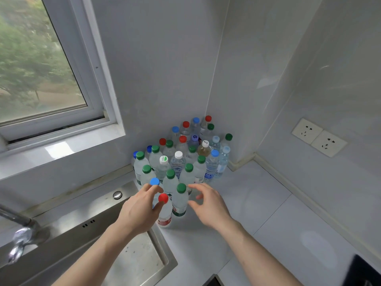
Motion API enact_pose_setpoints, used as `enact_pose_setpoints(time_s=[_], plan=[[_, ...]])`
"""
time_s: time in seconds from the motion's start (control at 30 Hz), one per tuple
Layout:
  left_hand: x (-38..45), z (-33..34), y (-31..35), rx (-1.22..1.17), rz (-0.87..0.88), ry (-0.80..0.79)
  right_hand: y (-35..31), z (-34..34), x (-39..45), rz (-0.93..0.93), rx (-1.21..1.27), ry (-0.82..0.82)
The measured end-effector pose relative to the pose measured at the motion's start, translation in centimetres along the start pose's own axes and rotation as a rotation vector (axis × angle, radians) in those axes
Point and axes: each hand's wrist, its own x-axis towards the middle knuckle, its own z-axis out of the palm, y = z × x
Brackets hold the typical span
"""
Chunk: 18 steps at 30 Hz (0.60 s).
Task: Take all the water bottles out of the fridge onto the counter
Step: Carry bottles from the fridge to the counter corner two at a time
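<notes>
Bottles (181, 153) packed upright in counter (237, 213) corner, right of sink (132, 250). Left hand (140, 209): fingers curled at red-cap bottle (164, 211), grip apparently loosening, contact unclear. Right hand (208, 203): fingers spread, empty, beside green-cap bottle (180, 200). Risk: red-cap bottle sits at sink edge; nudge tips it in or topples neighbours.

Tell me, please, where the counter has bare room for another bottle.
Bare counter lies right of the right hand, out to the wall with the sockets. The corner is packed with bottles; the sink borders them on the left.
</notes>
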Motion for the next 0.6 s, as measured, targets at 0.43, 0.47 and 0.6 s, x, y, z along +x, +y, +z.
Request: enact_pose_setpoints(time_s=[0.43,0.47,0.6], plan=[[-2.5,0.4,11.1,-0.114,0.379,-0.162,7.8,-6.5,-18.4,0.231,0.224,0.253],[-2.6,0.4,12.1,-0.12,0.409,-0.183,8.2,-7.0,-19.7,0.246,0.228,0.279],[-4.1,1.7,19.0,-0.099,0.62,-0.269,9.8,-9.6,-27.2,0.34,0.229,0.471]])
